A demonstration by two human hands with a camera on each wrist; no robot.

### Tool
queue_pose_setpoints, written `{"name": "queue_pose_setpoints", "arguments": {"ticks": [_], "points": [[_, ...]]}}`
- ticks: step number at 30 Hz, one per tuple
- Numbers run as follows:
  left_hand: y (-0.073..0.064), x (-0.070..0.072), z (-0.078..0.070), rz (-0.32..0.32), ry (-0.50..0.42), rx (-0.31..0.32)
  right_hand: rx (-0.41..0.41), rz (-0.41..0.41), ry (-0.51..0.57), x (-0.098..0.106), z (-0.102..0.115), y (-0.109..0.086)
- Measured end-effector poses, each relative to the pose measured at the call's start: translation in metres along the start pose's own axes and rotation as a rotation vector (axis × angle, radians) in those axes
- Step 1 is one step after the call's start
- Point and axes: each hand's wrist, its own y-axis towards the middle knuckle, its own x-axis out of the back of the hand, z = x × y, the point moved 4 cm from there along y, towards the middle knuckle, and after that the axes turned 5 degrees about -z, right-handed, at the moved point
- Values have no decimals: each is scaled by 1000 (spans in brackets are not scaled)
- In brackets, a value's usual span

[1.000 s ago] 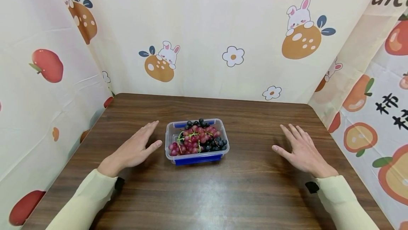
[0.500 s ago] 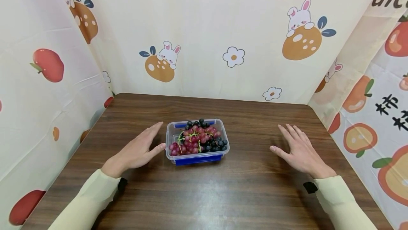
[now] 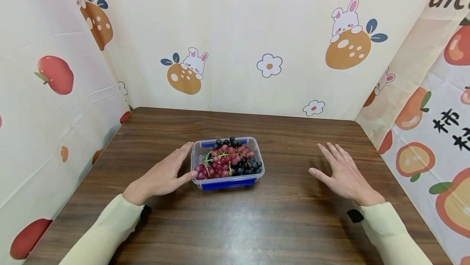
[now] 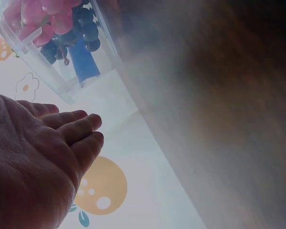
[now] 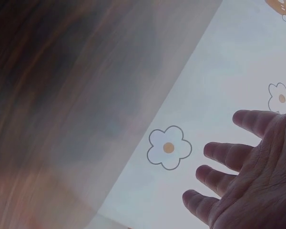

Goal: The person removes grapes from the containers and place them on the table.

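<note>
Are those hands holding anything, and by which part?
Nothing is held. The left hand, fingers straight, is beside the transparent rectangular plastic container of red grapes and black grapes; whether it touches cannot be told. The right hand is apart from it.

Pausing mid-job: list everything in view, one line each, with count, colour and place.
lidless container: one, clear plastic, on the table
latches: two visible, blue, container's front and back
red grapes: too bunched to count, red, container's middle and front left
black grapes: too bunched to count, near-black, container's back and right
stems: several, green, among the red grapes
table: one, dark brown, under the container
printed cloth: pieces unclear, cream and white, around three sides
left grip: one, bare, beside container's left end, contact unclear
right grip: one, bare, apart from container, right
sleeves: two, pale yellow, both arms
wrist pieces: two, black, at the cuffs
</note>
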Motion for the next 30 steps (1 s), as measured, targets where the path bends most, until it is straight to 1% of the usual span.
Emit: {"name": "queue_pose_setpoints", "arguments": {"ticks": [11,19,30], "points": [[3,-5,-2,10,1,-7,15,15,37,-3,10,3],[3,-6,-3,-5,13,-19,16,17,49,-3,16,5],[3,-5,-4,12,14,0,26,6,64,-6,25,11]]}}
